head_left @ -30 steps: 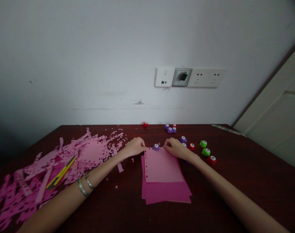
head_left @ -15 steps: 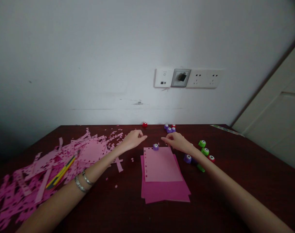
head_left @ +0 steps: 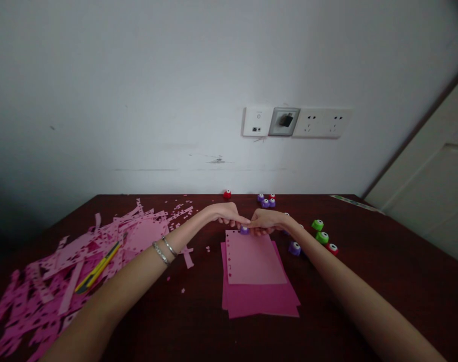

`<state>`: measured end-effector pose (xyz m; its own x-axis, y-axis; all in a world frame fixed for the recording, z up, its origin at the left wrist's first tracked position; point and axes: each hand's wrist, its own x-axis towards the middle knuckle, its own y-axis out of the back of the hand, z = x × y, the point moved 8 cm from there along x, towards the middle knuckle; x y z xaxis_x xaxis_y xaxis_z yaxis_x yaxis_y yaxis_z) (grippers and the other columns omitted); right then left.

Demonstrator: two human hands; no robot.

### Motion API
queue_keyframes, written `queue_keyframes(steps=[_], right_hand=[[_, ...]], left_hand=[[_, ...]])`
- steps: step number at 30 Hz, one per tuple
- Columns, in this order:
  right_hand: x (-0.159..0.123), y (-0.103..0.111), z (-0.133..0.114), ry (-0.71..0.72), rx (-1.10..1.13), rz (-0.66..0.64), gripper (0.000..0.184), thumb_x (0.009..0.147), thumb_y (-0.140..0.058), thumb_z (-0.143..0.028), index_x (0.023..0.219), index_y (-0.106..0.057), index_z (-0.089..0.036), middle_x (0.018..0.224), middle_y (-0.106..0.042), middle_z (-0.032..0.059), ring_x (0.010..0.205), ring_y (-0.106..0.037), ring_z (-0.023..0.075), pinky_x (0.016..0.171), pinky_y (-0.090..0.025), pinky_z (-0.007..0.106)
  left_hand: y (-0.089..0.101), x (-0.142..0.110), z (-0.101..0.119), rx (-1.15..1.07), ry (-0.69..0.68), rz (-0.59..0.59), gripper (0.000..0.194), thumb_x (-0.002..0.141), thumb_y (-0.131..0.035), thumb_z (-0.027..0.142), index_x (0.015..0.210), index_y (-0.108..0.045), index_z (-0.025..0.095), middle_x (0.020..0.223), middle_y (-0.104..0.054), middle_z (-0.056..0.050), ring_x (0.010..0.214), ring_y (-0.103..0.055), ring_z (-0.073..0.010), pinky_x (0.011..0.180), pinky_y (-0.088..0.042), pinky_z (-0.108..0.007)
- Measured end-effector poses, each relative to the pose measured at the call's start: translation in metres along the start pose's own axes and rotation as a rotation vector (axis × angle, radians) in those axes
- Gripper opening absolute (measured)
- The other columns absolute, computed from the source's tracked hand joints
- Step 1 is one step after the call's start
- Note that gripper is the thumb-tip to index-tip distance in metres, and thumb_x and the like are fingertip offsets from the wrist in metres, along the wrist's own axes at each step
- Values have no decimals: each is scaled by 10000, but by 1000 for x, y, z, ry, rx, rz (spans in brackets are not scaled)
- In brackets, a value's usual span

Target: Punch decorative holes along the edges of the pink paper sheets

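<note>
A light pink sheet (head_left: 255,259) with small holes punched along its left edge lies on darker pink sheets (head_left: 261,301). At its top edge sits a purple craft punch (head_left: 244,231), partly covered by my hands. My left hand (head_left: 226,213) reaches in from the left, fingers curled, its thumb pressed down on top of the punch. From the other side my right hand (head_left: 265,220) meets it, fingers also curled, thumb tip at the left thumb over the punch. The fingers' exact contact with the paper is hidden.
Pink paper scraps (head_left: 63,266) heap at the left, with a yellow utility knife (head_left: 98,266) on top. Several green punches (head_left: 322,237) and a red one (head_left: 332,248) stand right of my right wrist. More purple punches (head_left: 265,202) and a red punch (head_left: 227,194) are near the wall.
My two hands, apart beside the purple punch before, have come together over it, thumbs now pressing on its top. The view has shifted slightly.
</note>
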<state>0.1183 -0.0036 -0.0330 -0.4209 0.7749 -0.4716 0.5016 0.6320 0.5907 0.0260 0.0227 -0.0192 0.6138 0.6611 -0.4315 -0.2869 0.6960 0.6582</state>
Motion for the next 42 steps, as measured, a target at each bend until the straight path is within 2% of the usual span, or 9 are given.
queue_keyframes(steps=[6, 11, 20, 27, 31, 35, 37, 40, 42], right_hand=[[3, -6, 2, -58, 61, -71, 411, 721, -593, -493, 556, -590, -116, 446, -508, -14, 371, -400, 44, 334, -240, 160], [7, -9, 5, -70, 72, -122, 411, 736, -582, -490, 581, -594, -110, 461, -515, -15, 370, -406, 44, 335, -263, 160], [4, -8, -5, -126, 3, -136, 406, 757, -580, -456, 544, -564, -111, 417, -473, -37, 350, -366, 31, 339, -230, 162], [0, -7, -9, -166, -60, -91, 377, 793, -548, -359, 502, -536, -119, 386, -450, -41, 329, -355, 32, 348, -242, 171], [-1, -7, -5, -105, 11, -53, 347, 779, -554, -357, 523, -547, -123, 399, -452, -43, 326, -340, 29, 343, -238, 171], [0, -1, 2, 0, 50, 45, 407, 744, -578, -459, 503, -508, -140, 389, -424, -48, 331, -340, 34, 339, -253, 170], [-1, 3, 3, 46, 15, 91, 444, 732, -571, -518, 502, -499, -145, 396, -436, -40, 335, -356, 40, 341, -279, 176], [-7, 10, 2, 101, 2, 145, 470, 762, -502, -570, 555, -510, -149, 438, -473, -22, 343, -394, 56, 346, -320, 191], [-15, 16, -2, 162, 15, 203, 448, 783, -472, -567, 640, -535, -147, 477, -488, -20, 360, -411, 66, 345, -322, 196]], left_hand=[[-10, 19, -9, -37, 78, -175, 480, 510, -690, 626, 583, -661, 153, 574, -521, -13, 409, -266, -40, 387, -152, -211], [-15, 23, -13, -62, 106, -254, 515, 464, -718, 622, 580, -643, 125, 579, -522, -8, 391, -251, -23, 370, -134, -195], [-17, 16, -8, -136, 88, -205, 549, 437, -720, 637, 556, -614, 111, 519, -485, 11, 391, -273, -26, 380, -134, -203], [-18, 11, -10, -175, 64, -144, 558, 450, -706, 647, 592, -617, 115, 517, -489, 11, 389, -300, -38, 386, -159, -209], [-11, 4, -5, -87, 7, 0, 575, 530, -622, 692, 599, -621, 121, 483, -468, 17, 402, -340, -60, 403, -218, -218], [4, -13, 10, 123, -68, 305, 535, 646, -564, 642, 526, -577, 120, 463, -456, 13, 434, -390, -83, 434, -255, -225], [6, -30, 20, 247, -64, 466, 461, 724, -536, 560, 590, -603, 124, 530, -514, -4, 493, -453, -103, 466, -291, -224], [-7, -61, 40, 481, -88, 647, 355, 841, -423, 408, 762, -636, 136, 713, -593, -47, 620, -540, -141, 529, -360, -243], [-30, -78, 55, 635, -180, 674, 329, 878, -353, 311, 850, -631, 138, 835, -595, -74, 678, -564, -151, 556, -396, -256]])
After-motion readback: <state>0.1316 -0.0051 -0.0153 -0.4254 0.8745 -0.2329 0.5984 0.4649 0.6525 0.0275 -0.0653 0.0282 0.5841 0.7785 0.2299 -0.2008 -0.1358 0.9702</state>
